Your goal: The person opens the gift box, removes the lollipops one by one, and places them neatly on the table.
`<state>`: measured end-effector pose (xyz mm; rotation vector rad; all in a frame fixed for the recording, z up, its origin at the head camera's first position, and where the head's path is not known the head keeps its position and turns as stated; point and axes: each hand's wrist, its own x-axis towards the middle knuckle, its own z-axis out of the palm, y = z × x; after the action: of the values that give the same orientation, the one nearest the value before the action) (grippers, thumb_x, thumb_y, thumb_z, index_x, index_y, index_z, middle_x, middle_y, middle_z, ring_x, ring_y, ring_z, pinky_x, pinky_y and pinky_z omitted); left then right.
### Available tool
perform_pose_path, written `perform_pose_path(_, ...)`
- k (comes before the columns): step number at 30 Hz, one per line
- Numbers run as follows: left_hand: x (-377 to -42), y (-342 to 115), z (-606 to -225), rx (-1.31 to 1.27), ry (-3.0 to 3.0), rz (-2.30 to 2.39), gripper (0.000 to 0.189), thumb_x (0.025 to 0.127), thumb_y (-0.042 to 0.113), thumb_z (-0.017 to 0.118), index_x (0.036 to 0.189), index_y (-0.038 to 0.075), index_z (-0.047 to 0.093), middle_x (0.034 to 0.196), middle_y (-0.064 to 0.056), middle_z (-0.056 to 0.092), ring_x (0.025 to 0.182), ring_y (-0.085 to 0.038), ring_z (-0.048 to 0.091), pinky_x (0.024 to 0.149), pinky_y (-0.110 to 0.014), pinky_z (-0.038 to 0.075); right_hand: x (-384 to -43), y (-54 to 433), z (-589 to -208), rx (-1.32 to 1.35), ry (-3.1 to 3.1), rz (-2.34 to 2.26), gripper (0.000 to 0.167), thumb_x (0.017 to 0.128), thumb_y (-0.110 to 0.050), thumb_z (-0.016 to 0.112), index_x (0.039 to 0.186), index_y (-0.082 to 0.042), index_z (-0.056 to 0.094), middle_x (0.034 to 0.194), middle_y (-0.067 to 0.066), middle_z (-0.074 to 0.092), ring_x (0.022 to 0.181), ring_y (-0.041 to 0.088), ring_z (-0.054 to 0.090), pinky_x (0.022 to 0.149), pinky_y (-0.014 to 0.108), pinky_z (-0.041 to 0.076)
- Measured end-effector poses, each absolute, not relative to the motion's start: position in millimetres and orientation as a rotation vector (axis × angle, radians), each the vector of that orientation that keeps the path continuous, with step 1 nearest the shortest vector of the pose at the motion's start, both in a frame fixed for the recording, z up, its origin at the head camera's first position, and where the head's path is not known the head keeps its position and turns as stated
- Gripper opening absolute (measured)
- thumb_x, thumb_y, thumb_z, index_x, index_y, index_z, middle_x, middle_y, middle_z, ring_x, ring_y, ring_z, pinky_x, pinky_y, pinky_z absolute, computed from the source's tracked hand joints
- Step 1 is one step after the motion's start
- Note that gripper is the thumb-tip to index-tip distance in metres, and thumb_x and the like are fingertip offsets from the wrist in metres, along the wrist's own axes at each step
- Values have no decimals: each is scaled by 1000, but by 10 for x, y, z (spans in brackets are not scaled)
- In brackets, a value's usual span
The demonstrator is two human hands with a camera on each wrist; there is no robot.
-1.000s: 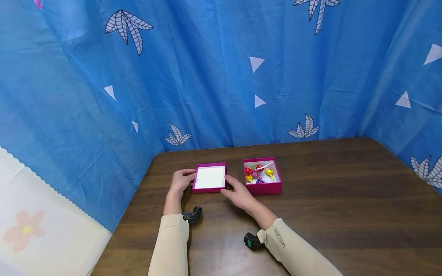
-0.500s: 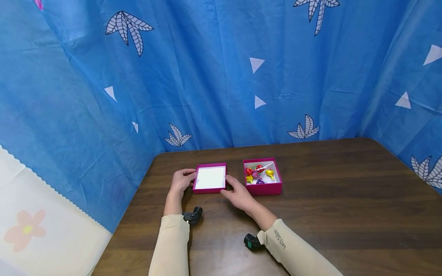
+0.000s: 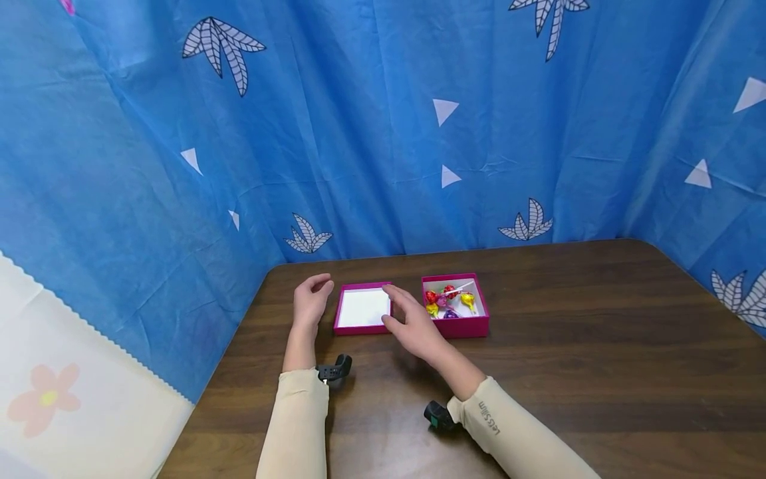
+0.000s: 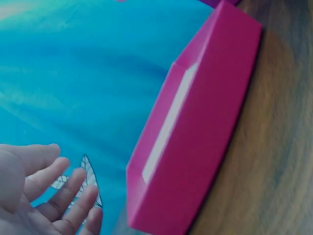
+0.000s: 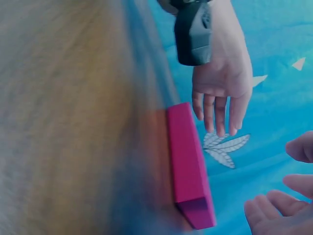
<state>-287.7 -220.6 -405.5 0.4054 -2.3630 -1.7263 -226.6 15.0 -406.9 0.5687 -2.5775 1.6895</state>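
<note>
A shallow magenta box lid point(image 3: 362, 330) with a white inside lies on the table, hollow side up. My left hand point(image 3: 308, 309) is raised just off its left side, fingers loosely bent and holding nothing. In the left wrist view, a gap shows between that hand point(image 4: 54, 196) and the lid's wall point(image 4: 200, 132). My right hand point(image 3: 417, 330) hovers by the lid's right side, thumb and fingers spread apart. Both hands and the magenta lid point(image 5: 188, 161) appear in the right wrist view, where the right hand point(image 5: 281, 210) is partly cut off.
Right of the lid stands a magenta box point(image 3: 459, 327) with several wrapped lollipops point(image 3: 467, 301) inside, its left part partly behind my right hand. A blue patterned curtain point(image 3: 383, 133) hangs along the table's point(image 3: 568, 372) far edge. Each wrist wears a black camera point(image 3: 439, 416).
Both hands have let go of the lid's sides and risen; the left moved slightly away from it. The lid and the lollipop box stay where they were.
</note>
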Motion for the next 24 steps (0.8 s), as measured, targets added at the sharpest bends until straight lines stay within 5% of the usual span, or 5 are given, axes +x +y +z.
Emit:
perform_pose_path(7, -2865, -2089, -3920, 257, -2267, -1782, 36, 99, 23, 62, 135, 15, 61, 135, -7, 60, 124, -24, 57, 109, -42, 49, -2297, 258, -3900, 580, -2413, 1797, 52, 93, -11, 69, 143, -18, 53, 139, 7, 58, 127, 31, 59, 105, 46, 51)
perform_pose_path(17, -2786, -1839, -3794, -157, -2172, -1984, 41, 99, 20, 64, 139, 14, 56, 140, -8, 58, 129, -19, 55, 109, -29, 47, -2349, 614, -3629, 683, -2352, 1727, 43, 95, -14, 68, 137, -18, 59, 137, 4, 60, 119, 27, 60, 102, 52, 50)
perform_pose_path(24, -2789, -1677, -3802, -354, -2296, -1976, 54, 97, 24, 67, 147, 20, 47, 147, -6, 52, 138, -22, 50, 114, -45, 43, -2408, 907, -3528, 548, -2453, 1619, 40, 95, -22, 69, 134, -23, 63, 136, 2, 63, 118, 25, 60, 99, 46, 54)
